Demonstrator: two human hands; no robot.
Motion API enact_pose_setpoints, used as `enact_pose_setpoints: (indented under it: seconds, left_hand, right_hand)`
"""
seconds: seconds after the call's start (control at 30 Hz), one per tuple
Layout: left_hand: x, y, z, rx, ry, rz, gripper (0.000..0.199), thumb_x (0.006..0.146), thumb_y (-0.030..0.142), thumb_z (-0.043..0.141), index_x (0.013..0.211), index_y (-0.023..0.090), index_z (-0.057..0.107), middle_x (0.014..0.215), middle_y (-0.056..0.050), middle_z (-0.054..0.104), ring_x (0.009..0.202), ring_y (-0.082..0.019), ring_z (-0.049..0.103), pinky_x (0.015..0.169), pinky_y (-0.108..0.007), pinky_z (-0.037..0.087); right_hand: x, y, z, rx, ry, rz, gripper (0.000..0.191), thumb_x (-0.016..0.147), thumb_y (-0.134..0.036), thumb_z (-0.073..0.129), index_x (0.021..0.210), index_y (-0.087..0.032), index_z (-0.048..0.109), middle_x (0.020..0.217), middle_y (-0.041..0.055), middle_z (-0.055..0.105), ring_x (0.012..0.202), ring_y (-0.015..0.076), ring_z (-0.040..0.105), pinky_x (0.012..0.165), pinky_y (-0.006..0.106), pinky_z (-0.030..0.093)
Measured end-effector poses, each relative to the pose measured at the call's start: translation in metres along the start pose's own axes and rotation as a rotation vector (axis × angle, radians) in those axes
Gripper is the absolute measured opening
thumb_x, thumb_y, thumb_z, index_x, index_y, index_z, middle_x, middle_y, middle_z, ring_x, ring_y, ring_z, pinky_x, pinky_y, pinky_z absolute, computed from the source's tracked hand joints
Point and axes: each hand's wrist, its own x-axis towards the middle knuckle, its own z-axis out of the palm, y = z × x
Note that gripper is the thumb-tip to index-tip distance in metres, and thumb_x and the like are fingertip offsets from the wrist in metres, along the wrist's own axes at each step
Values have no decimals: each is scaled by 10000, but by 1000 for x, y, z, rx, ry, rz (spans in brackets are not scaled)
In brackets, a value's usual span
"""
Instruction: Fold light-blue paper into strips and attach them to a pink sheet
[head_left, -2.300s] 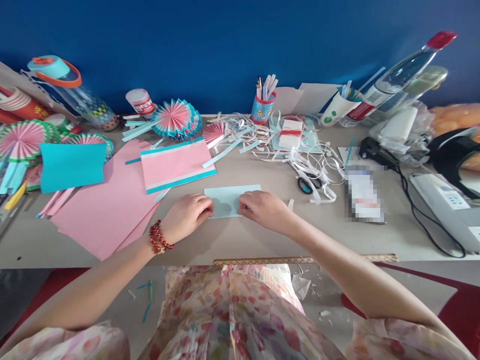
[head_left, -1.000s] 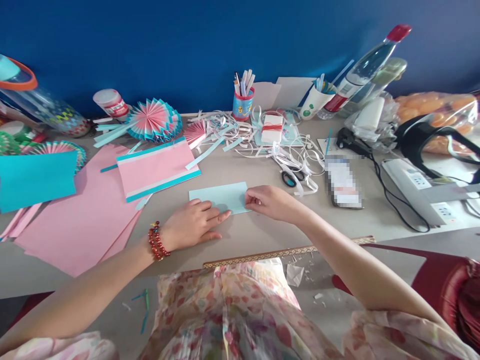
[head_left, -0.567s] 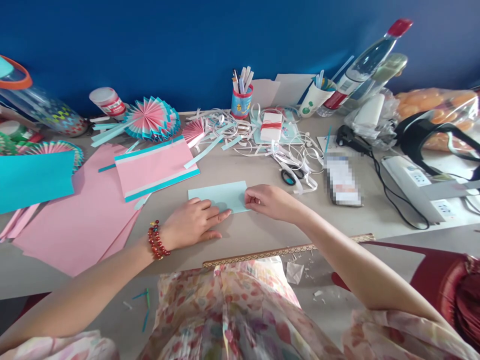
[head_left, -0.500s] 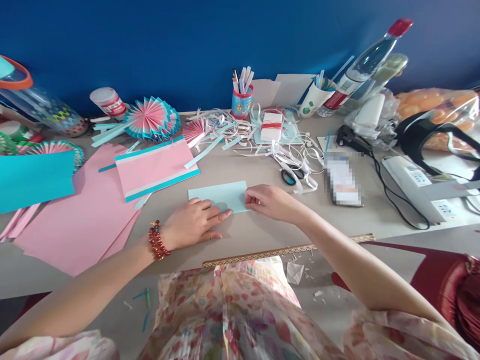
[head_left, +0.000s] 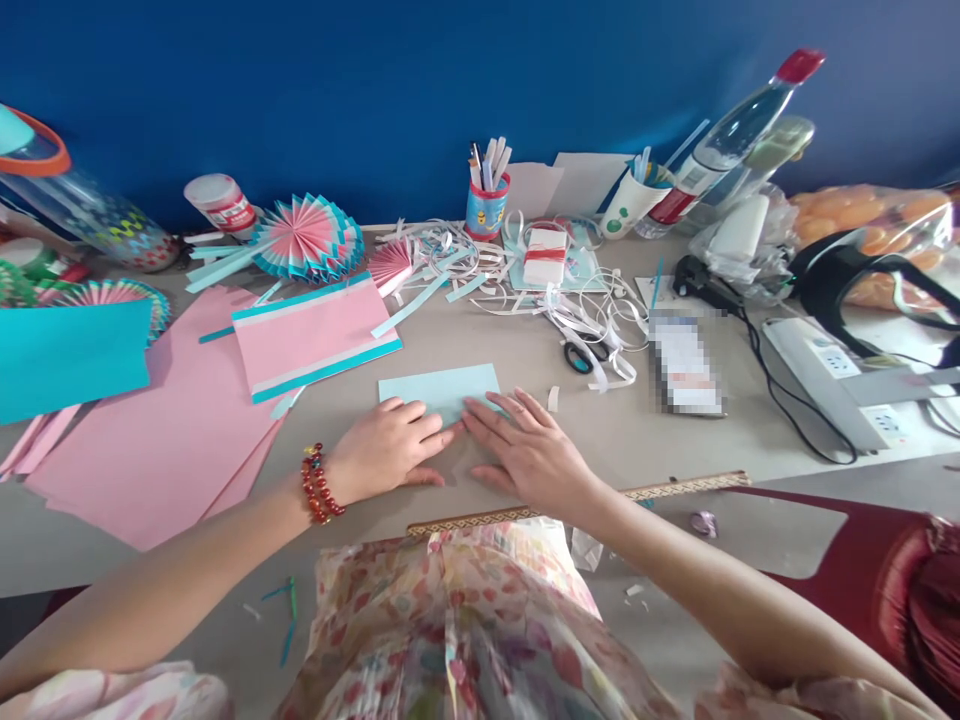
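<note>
A light blue sheet of paper (head_left: 439, 385) lies flat on the table in front of me. My left hand (head_left: 386, 443), with a red bead bracelet (head_left: 320, 485) at the wrist, rests on its lower left part, fingers outstretched. On the lower right part lies my right hand (head_left: 529, 445), its fingers spread and flat. The fingertips of both hands nearly meet at the near edge, which they hide. Just right of the paper is a small white scrap (head_left: 553, 398).
Pink sheets (head_left: 165, 420) and a pink-and-blue folded paper (head_left: 319, 335) lie left. Behind are a paper rosette (head_left: 307, 240), a pen cup (head_left: 487, 205), paper strips and scissors (head_left: 581, 355). A phone (head_left: 686, 365) and a power strip (head_left: 840, 370) lie right.
My right hand has come left and down from the paper's right edge, opening from a pinch to flat fingers. A white scrap now shows on the table there. My left hand stays put.
</note>
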Motion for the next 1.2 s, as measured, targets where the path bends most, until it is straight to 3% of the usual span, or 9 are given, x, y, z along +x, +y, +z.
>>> enact_pose_setpoints:
  seconds: [0.13, 0.37, 0.47, 0.57, 0.73, 0.83, 0.9, 1.0, 1.2]
  left_hand:
    - [0, 1, -1, 18, 1, -14, 651, 921, 645, 410, 1396, 205, 482, 950, -69, 610, 889, -240, 507, 753, -354, 358]
    - [-2, 1, 2, 24, 18, -11, 676, 924, 671, 348, 1424, 229, 455, 933, -73, 602, 862, -239, 488, 761, -353, 339]
    - [-2, 1, 2, 28, 19, -25, 678, 919, 681, 338, 1408, 231, 473, 950, -78, 595, 877, -243, 489, 770, -356, 334]
    - [-2, 4, 1, 43, 14, -44, 710, 905, 702, 328, 1406, 221, 476, 960, -84, 584, 895, -251, 491, 761, -364, 339]
    - [-5, 14, -3, 68, 4, -126, 761, 884, 713, 370, 1424, 184, 462, 980, -101, 595, 906, -263, 506, 781, -389, 363]
    - [-15, 22, -4, 83, -6, -201, 760, 883, 692, 424, 1438, 174, 451, 1087, -121, 621, 970, -283, 527, 886, -430, 372]
    - [-26, 27, -3, 83, 3, -249, 712, 911, 654, 424, 1451, 190, 440, 1265, -126, 595, 1097, -302, 519, 1012, -465, 326]
    - [-47, 31, 0, 63, 26, -306, 686, 950, 632, 354, 1485, 203, 390, 1509, -83, 421, 1328, -313, 400, 1145, -498, 206]
    - [-80, 32, 4, 31, 38, -342, 772, 950, 639, 347, 1546, 165, 224, 1574, -92, 280, 1448, -314, 266, 1200, -533, 93]
  right_hand:
    - [-24, -4, 6, -55, 19, 115, 627, 966, -477, 477, 1507, -190, 345, 1508, 77, 426, 1409, 303, 339, 1174, 551, 246]
    - [-32, -6, -8, -103, 93, 320, 523, 979, -362, 449, 1456, -148, 431, 1510, 104, 418, 1400, 299, 354, 1178, 504, 263]
    - [-21, -12, -5, -67, 66, 204, 607, 975, -396, 447, 1500, -112, 339, 1561, 113, 316, 1433, 282, 293, 1187, 474, 269]
    - [-14, -16, 4, -37, 33, 100, 668, 966, -471, 458, 1507, -104, 321, 1556, 125, 324, 1433, 273, 296, 1195, 470, 260]
    - [-13, -16, 13, -55, 26, 95, 709, 954, -542, 453, 1489, -87, 353, 1540, 149, 348, 1403, 289, 353, 1188, 482, 250]
    - [-14, -15, 13, -62, 23, 101, 701, 965, -557, 419, 1488, -95, 354, 1543, 141, 342, 1401, 287, 357, 1187, 495, 233]
    - [-14, -15, 13, -61, 23, 98, 693, 972, -559, 402, 1484, -93, 359, 1546, 137, 335, 1407, 281, 347, 1188, 502, 224]
    - [-14, -14, 13, -57, 35, 94, 680, 978, -550, 395, 1485, -97, 358, 1544, 133, 340, 1410, 274, 344, 1188, 507, 219]
    - [-15, -15, 14, -59, 40, 96, 675, 975, -538, 415, 1487, -102, 354, 1536, 136, 364, 1396, 280, 358, 1181, 520, 226]
